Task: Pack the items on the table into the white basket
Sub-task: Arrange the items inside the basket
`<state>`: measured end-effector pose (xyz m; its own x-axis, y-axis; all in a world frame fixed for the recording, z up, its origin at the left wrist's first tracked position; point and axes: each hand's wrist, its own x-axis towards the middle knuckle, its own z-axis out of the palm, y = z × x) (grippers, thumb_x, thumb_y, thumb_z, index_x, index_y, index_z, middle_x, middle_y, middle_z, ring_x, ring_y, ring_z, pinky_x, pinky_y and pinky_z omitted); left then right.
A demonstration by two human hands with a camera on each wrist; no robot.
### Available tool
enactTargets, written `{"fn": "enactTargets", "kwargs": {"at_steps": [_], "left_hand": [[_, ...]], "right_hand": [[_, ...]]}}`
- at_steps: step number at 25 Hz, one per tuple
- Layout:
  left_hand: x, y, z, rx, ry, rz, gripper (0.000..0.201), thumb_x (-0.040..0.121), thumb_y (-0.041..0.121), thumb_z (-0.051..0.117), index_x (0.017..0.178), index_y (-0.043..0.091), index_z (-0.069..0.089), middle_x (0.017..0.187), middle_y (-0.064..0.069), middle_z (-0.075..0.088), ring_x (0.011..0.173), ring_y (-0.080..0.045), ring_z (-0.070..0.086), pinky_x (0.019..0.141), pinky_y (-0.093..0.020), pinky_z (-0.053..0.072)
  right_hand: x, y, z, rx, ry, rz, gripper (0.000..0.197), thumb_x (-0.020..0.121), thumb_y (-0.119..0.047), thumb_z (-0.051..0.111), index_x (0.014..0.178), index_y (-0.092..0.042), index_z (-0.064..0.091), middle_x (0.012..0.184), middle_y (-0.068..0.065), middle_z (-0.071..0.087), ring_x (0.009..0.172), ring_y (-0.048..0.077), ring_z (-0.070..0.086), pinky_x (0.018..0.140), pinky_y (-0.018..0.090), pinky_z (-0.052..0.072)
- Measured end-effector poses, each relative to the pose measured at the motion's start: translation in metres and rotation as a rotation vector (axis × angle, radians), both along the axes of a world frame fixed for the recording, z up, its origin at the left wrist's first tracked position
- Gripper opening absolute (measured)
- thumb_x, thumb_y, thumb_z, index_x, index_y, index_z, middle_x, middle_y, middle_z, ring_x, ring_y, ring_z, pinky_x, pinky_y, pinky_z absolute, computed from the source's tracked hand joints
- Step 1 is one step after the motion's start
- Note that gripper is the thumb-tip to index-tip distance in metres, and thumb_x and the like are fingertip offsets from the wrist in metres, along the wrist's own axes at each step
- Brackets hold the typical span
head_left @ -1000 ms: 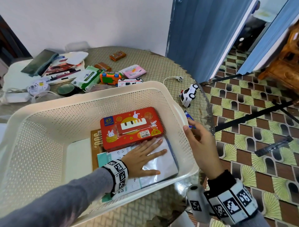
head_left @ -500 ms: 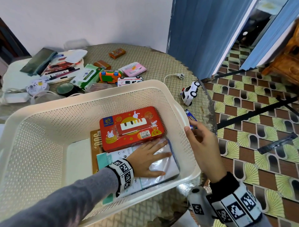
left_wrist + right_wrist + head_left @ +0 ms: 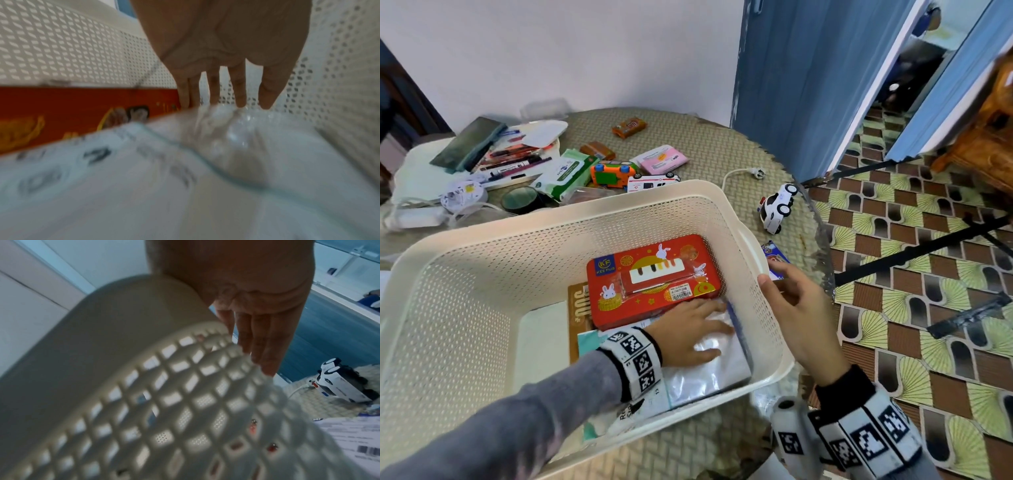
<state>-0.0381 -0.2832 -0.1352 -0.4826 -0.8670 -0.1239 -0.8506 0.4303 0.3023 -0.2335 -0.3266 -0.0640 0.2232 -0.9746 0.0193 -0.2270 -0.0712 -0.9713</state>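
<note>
The white basket (image 3: 619, 202) stands in front of me on the table. Inside it lie a red tin (image 3: 654, 277) with a rabbit print, a brown booklet (image 3: 578, 308) beneath it, and a clear plastic-wrapped pack (image 3: 715, 370). My left hand (image 3: 695, 329) lies flat on that pack, fingers straight, beside the tin. In the left wrist view the left hand (image 3: 226, 91) presses the pack (image 3: 226, 138) with its fingertips, next to the tin (image 3: 82, 110). My right hand (image 3: 791, 301) holds the basket's right rim, thumb on top and fingers down the outer wall (image 3: 144, 386).
A white toy car (image 3: 777, 207) and a blue packet (image 3: 774, 253) lie right of the basket near the table edge. Behind it are an orange toy bus (image 3: 613, 173), a toy ambulance (image 3: 654, 181), a pink pack (image 3: 661, 159), wipes (image 3: 565, 173), tape (image 3: 518, 200) and pens.
My left hand has slid slightly toward the basket's right wall on the plastic-wrapped pack. The right hand has stayed on the rim.
</note>
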Motion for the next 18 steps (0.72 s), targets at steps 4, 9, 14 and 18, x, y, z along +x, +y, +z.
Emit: {"fn": "enactTargets", "kwargs": {"at_steps": [4, 9, 14, 18], "left_hand": [[0.001, -0.019, 0.05, -0.013, 0.193, 0.148, 0.041, 0.092, 0.038, 0.052, 0.128, 0.017, 0.057, 0.128, 0.0, 0.058, 0.116, -0.013, 0.052, 0.102, -0.034, 0.041], [-0.002, -0.039, 0.117, -0.163, 0.374, 0.446, 0.035, 0.087, 0.04, 0.055, 0.114, 0.019, 0.064, 0.11, 0.004, 0.066, 0.097, -0.008, 0.058, 0.082, -0.02, 0.045], [-0.039, -0.074, 0.177, -0.285, 0.476, 0.504, 0.026, 0.09, 0.034, 0.06, 0.11, 0.018, 0.065, 0.101, 0.005, 0.068, 0.093, -0.004, 0.062, 0.068, -0.001, 0.037], [-0.103, -0.098, 0.208, -0.305, 0.441, 0.5, 0.024, 0.092, 0.031, 0.06, 0.111, 0.016, 0.064, 0.099, 0.005, 0.066, 0.089, -0.002, 0.06, 0.067, -0.003, 0.039]], "right_hand": [[-0.009, -0.01, 0.003, 0.102, -0.087, 0.042, 0.021, 0.099, -0.027, 0.047, 0.1, -0.024, 0.068, 0.081, 0.001, 0.07, 0.065, 0.007, 0.06, 0.056, 0.021, 0.046], [-0.042, -0.049, 0.011, 0.181, -0.107, 0.026, 0.024, 0.102, -0.021, 0.04, 0.105, -0.016, 0.064, 0.092, 0.015, 0.068, 0.066, 0.023, 0.06, 0.052, 0.027, 0.047], [-0.09, -0.088, 0.025, 0.214, -0.137, 0.046, 0.023, 0.102, -0.016, 0.039, 0.103, -0.015, 0.062, 0.091, 0.015, 0.067, 0.06, 0.02, 0.061, 0.051, 0.027, 0.047], [-0.143, -0.117, 0.024, 0.246, -0.114, 0.069, 0.023, 0.101, -0.014, 0.04, 0.11, -0.01, 0.062, 0.096, 0.019, 0.069, 0.067, 0.026, 0.063, 0.052, 0.028, 0.052]]}}
